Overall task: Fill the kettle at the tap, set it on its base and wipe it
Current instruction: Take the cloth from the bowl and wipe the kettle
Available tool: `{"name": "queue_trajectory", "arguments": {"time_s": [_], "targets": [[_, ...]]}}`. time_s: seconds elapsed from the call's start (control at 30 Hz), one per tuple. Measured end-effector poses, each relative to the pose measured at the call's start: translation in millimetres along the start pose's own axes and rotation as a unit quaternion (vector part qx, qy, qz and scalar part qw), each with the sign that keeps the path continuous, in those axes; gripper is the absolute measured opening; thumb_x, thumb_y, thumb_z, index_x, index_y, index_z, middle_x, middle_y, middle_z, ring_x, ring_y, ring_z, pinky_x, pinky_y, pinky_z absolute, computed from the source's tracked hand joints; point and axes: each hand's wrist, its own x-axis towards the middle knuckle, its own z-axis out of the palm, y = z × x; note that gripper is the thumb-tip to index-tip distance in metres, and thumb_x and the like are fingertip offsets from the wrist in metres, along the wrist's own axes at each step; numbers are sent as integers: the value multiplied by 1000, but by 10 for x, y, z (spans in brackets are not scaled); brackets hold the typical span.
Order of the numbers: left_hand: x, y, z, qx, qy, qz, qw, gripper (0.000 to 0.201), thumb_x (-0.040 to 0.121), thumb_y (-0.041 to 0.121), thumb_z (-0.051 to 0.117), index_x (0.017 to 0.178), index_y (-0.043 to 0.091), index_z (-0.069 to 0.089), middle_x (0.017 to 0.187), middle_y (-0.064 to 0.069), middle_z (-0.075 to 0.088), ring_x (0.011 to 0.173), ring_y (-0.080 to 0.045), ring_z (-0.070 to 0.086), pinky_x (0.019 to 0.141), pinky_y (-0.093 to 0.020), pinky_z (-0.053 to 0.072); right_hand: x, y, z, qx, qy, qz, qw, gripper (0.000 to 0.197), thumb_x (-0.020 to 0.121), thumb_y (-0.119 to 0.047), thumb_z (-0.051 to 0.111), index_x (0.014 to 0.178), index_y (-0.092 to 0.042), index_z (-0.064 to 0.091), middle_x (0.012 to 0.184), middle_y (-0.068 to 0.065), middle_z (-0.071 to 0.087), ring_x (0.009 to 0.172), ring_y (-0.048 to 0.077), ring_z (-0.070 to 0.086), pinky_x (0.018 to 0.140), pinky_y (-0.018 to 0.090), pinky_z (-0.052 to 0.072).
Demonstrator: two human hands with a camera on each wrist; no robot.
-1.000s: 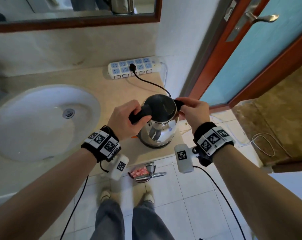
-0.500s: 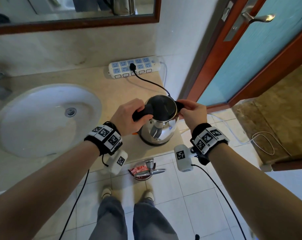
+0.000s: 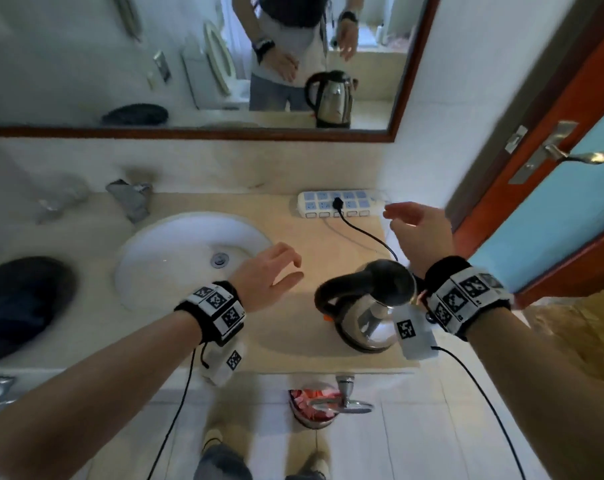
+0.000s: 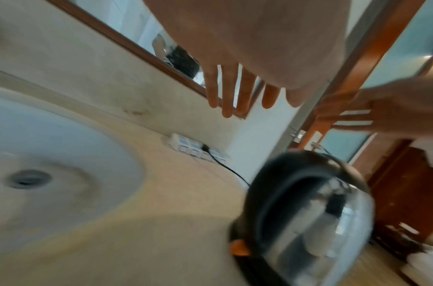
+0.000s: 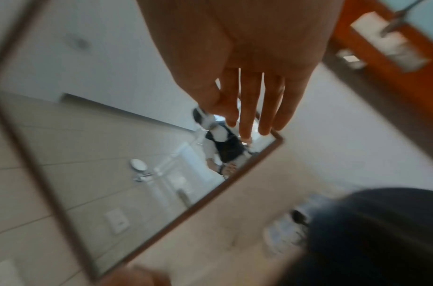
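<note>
A steel kettle [image 3: 366, 303] with a black lid and handle stands on the beige counter near its front right edge, lid shut. It also fills the lower right of the left wrist view, kettle [image 4: 315, 218]. Its black cord runs back to a white power strip [image 3: 338, 204]. My left hand [image 3: 276, 271] hovers open left of the kettle, fingers spread, touching nothing. My right hand [image 3: 414, 226] is raised open above and behind the kettle, also empty. The tap [image 3: 131, 199] stands behind the white basin [image 3: 176, 258].
A dark cloth-like heap [image 3: 20, 303] lies on the counter at far left. A mirror [image 3: 189, 64] hangs above the counter. A wooden door with a lever handle [image 3: 570, 155] is at the right. A small bin [image 3: 314, 407] sits on the floor below the counter edge.
Both hands have let go of the kettle and lifted away, the left toward the basin, the right up toward the power strip. The camera has tilted up, showing the mirror.
</note>
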Motion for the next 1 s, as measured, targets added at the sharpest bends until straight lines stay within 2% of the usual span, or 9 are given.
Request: {"name": "queue_trajectory", "arguments": {"time_s": [0.1,0.23,0.37,0.47,0.57,0.67,0.73,0.87,1.0], "targets": [[-597,-536,-475,60,-29,-72,995,40,96,44,39,110,13,61,113,-5,61,90,-23,60,79,-36,51,-16,-771,410,-10,-61,-106,992,26,82,-5,58,99,-16,76,100,2,76,98,15,68,96,26,49],[-1415,-1424,-1215,116,-41,-230,965,56,89,55,30,116,15,61,116,-8,61,100,-29,60,88,-40,50,-131,-1624,1416,-18,-184,-184,965,26,86,-6,59,107,-14,73,103,2,74,102,18,67,99,33,50],[-2162,-2270,-1952,148,-5,-353,924,36,98,36,48,122,12,57,123,-12,57,115,-33,54,100,-39,41,-421,-2421,2817,-11,-280,-233,931,28,86,-3,58,110,-8,71,110,9,71,105,20,64,98,29,47],[-2646,-2795,-2375,159,4,-413,897,35,98,36,49,123,12,55,124,-13,55,117,-34,52,98,-40,42,-746,-2958,3825,-15,-348,-265,899,26,86,-10,60,109,-12,71,113,6,71,96,17,63,95,36,52],[-3058,-3222,-2656,154,11,-447,881,35,97,36,50,123,13,54,125,-12,54,116,-34,52,96,-39,42,-1028,-3365,4713,-57,-390,-303,868,25,86,-16,61,109,-18,71,114,1,71,104,17,64,101,34,48],[-3360,-3490,-2792,141,3,-475,869,34,97,32,50,125,14,53,126,-12,54,115,-33,52,93,-38,42,-1279,-3527,5451,-82,-443,-279,848,25,87,-7,59,109,-11,70,109,3,69,105,18,63,97,24,46],[-3514,-3691,-2801,129,-10,-483,866,35,95,28,50,127,13,51,127,-13,53,117,-34,51,94,-40,45,-1380,-3500,5909,-144,-460,-284,829,26,86,-6,58,107,-10,70,112,7,69,109,25,64,98,31,49],[-3761,-4066,-2660,78,-17,-502,861,39,92,22,51,129,10,49,129,-15,51,116,-33,51,90,-39,46,-1547,-3159,6709,-339,-508,-311,728,35,89,-19,53,122,-15,61,127,9,62,114,30,58,97,35,49],[-3870,-4207,-2479,47,-31,-495,867,44,90,21,53,132,11,48,134,-15,49,120,-33,50,96,-44,47,-1734,-2752,7165,-437,-535,-274,669,64,84,-33,60,142,-35,32,151,6,28,136,39,30,104,53,40]]}}
